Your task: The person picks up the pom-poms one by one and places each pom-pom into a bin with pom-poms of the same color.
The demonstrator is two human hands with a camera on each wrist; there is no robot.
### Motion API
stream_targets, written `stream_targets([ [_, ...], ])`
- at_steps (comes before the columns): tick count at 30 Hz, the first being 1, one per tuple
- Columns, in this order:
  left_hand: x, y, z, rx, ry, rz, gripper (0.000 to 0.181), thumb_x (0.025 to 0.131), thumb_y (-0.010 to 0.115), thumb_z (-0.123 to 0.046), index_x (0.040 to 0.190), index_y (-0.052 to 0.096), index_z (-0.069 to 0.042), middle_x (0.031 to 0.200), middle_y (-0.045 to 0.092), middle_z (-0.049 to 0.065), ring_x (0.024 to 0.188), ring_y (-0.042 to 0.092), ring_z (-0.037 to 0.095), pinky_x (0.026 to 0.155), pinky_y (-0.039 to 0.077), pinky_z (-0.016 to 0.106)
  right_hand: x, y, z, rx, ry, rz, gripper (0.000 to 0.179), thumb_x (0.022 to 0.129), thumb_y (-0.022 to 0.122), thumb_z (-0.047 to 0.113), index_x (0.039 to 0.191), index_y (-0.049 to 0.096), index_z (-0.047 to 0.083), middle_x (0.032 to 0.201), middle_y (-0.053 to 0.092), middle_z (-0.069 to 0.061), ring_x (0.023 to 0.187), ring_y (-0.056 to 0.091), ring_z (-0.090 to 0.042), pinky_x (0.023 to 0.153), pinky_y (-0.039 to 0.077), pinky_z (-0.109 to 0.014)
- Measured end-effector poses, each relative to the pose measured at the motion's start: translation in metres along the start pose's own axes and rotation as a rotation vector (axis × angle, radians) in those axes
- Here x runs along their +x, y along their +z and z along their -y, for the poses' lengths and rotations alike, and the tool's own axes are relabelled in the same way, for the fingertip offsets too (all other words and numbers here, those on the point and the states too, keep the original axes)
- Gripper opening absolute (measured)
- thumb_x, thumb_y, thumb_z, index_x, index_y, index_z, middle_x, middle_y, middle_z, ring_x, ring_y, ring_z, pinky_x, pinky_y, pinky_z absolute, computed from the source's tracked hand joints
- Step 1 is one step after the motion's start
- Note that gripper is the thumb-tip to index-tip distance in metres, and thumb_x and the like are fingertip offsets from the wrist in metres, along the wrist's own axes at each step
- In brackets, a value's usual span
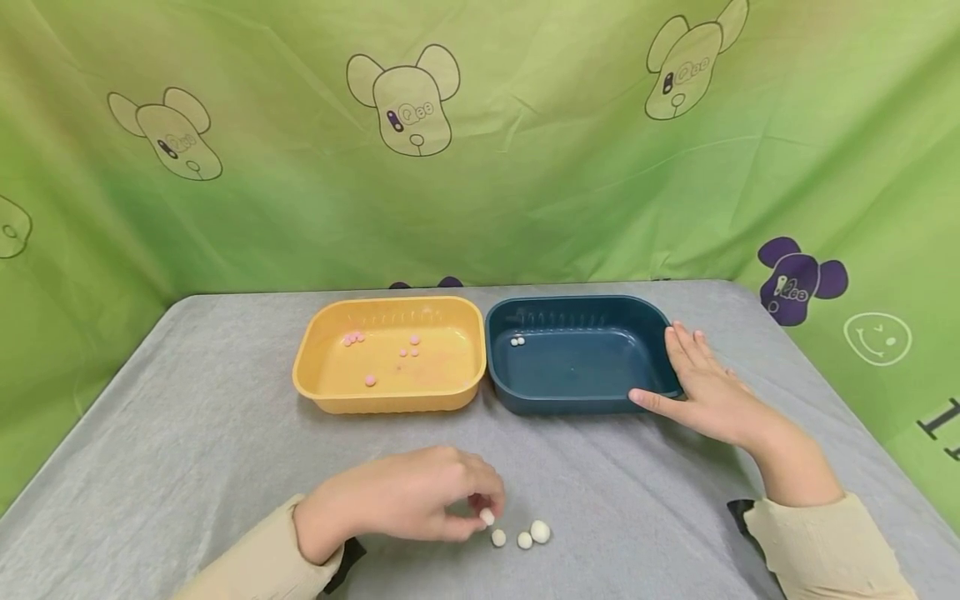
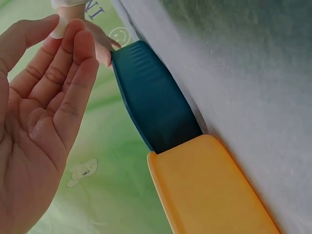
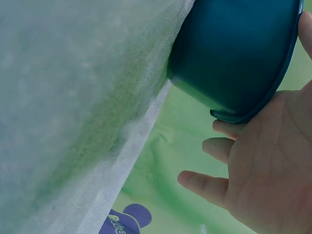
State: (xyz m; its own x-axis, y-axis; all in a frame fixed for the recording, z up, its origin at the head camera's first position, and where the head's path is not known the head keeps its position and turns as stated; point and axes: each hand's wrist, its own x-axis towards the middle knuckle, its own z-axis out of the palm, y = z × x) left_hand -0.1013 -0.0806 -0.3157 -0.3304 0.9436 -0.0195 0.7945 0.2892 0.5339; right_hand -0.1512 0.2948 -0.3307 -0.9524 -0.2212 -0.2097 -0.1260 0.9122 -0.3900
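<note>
Between thumb and fingertips, my left hand (image 1: 408, 492) pinches a small white ball (image 1: 487, 517), which also shows in the left wrist view as a white ball (image 2: 59, 28). Just right of those fingertips, three whitish balls lie on the cloth: a small one (image 1: 498, 538), another small one (image 1: 524, 541) and a larger one (image 1: 540, 532). My right hand (image 1: 712, 400) touches the right end of the dark blue basin (image 1: 577, 406), fingers spread along its rim and thumb at the front corner. Two tiny white balls (image 1: 517, 342) lie inside that basin at the left.
A yellow basin (image 1: 390, 404) stands left of the blue one, their ends close together. Several small pink balls (image 1: 370, 380) are scattered in it. Grey cloth (image 1: 187, 417) covers the table, and a green printed curtain (image 1: 525, 208) hangs behind.
</note>
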Motion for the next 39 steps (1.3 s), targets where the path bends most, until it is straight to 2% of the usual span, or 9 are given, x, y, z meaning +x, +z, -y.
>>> stream_targets([
  [15, 0.014, -0.005, 0.012, -0.011, -0.001, -0.024, 0.007, 0.096, 0.062, -0.011, 0.099, 0.068, -0.012, 0.091, 0.065, -0.007, 0.086, 0.055, -0.003, 0.082, 0.047, 0.007, 0.0, 0.001, -0.001, 0.003, -0.001, -0.004, 0.112, 0.093, 0.055, 0.064, 0.157, -0.012, 0.002, 0.163, -0.023, -0.018, 0.149, -0.021, -0.045, 0.106, 0.008, -0.083],
  [22, 0.019, -0.009, 0.016, -0.008, 0.01, -0.034, 0.007, 0.095, 0.062, -0.012, 0.099, 0.068, -0.013, 0.089, 0.063, -0.007, 0.084, 0.056, 0.0, 0.08, 0.045, 0.006, 0.0, 0.001, -0.001, 0.007, 0.002, -0.002, 0.112, 0.092, 0.055, 0.065, 0.157, -0.012, 0.002, 0.163, -0.023, -0.017, 0.149, -0.021, -0.045, 0.106, 0.007, -0.082],
  [33, 0.026, -0.018, 0.029, -0.059, -0.011, -0.07, 0.009, 0.096, 0.061, -0.011, 0.099, 0.069, -0.012, 0.089, 0.064, -0.007, 0.087, 0.061, 0.007, 0.082, 0.054, 0.018, 0.001, 0.002, -0.002, 0.005, 0.005, -0.005, 0.112, 0.092, 0.054, 0.065, 0.157, -0.013, 0.002, 0.164, -0.023, -0.018, 0.149, -0.021, -0.045, 0.107, 0.008, -0.082],
  [39, 0.03, -0.023, 0.033, -0.072, -0.005, -0.093, 0.008, 0.094, 0.061, -0.008, 0.097, 0.068, -0.011, 0.088, 0.065, -0.006, 0.085, 0.06, 0.006, 0.081, 0.055, 0.021, 0.0, 0.002, -0.002, 0.006, 0.006, -0.006, 0.113, 0.092, 0.054, 0.065, 0.156, -0.013, 0.001, 0.163, -0.023, -0.018, 0.149, -0.022, -0.045, 0.106, 0.008, -0.082],
])
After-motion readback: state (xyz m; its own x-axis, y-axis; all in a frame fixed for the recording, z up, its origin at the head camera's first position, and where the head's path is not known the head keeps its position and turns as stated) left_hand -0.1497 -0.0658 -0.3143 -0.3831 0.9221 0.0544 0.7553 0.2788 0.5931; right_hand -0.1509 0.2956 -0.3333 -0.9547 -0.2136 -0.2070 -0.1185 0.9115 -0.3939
